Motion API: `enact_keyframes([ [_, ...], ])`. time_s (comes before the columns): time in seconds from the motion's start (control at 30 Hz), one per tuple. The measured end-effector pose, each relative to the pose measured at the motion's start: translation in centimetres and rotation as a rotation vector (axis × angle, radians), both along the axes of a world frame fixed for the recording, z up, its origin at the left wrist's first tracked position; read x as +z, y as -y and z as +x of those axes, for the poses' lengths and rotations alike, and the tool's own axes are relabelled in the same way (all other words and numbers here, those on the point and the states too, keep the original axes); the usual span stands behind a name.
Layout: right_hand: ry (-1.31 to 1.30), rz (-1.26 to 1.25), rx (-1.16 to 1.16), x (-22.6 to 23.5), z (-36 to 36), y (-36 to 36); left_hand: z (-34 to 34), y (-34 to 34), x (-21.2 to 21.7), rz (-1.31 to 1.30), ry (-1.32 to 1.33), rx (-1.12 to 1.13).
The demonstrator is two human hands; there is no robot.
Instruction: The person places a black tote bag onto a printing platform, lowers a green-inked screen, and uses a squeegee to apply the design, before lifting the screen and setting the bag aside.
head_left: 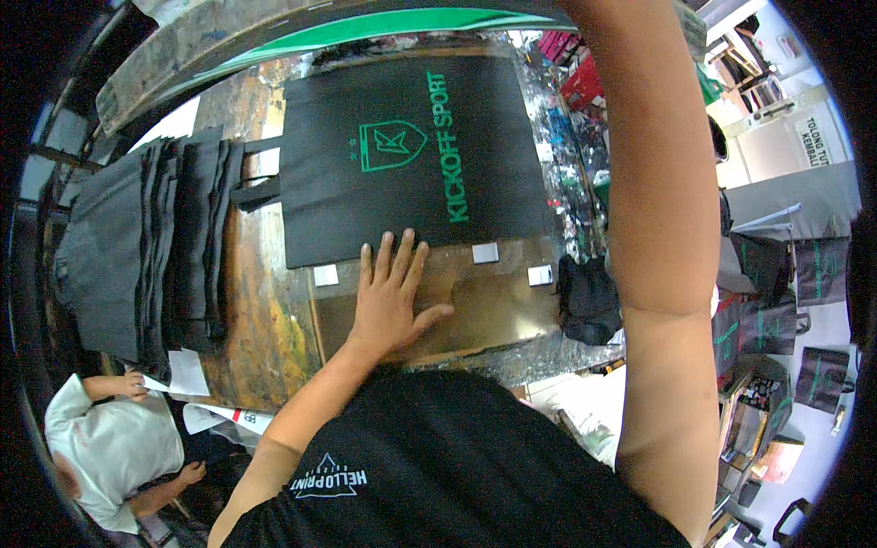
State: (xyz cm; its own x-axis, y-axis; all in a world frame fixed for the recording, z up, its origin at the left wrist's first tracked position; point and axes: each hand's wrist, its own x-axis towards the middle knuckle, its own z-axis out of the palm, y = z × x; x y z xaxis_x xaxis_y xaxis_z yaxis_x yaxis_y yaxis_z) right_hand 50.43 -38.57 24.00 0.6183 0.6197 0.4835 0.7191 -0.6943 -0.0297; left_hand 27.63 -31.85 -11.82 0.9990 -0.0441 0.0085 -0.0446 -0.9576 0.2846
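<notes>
A black fabric tote bag [329, 210] lies flat on the worktable, its handles pointing left. Green lettering and a green shield emblem [395, 146] are printed on it. My left hand [391, 297] rests with spread, stretched fingers, its fingertips at the bag's near edge and its palm over the bare board [484, 306]. Small white tabs [485, 253] sit along that edge. My right arm [667, 183] reaches up past the bag's right side, and its hand is out of the picture. Beyond the bag, a frame with a green surface [356, 32] is raised at the top.
Stacked black bags [137, 247] lie on the table's left. Dark cloth [587, 297] lies by the board's right edge. A person in a white shirt [119, 447] is at lower left. Printed black bags [767, 324] are spread out at right, near a wooden shelf [749, 420].
</notes>
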Motion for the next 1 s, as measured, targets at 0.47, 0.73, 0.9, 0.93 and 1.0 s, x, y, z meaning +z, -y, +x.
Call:
enact_keyframes([
  [0.47,0.148,0.112,0.169,-0.8,3.1,-0.4,0.3,-6.7,0.7,0.097,0.239,-0.040],
  [0.73,0.013,-0.018,0.140,0.3,2.2,0.4,4.8,-7.8,1.2,0.369,0.117,-0.379],
  [0.9,-0.045,-0.011,0.192,0.4,1.4,0.2,6.5,-11.3,6.5,0.193,0.307,-0.199],
  [0.93,-0.030,-0.006,0.172,0.7,1.5,0.9,6.8,-12.1,7.1,0.213,0.366,-0.288],
  [1.0,0.122,0.057,0.110,-0.3,2.4,1.0,5.8,-13.3,9.6,0.151,0.445,-0.405],
])
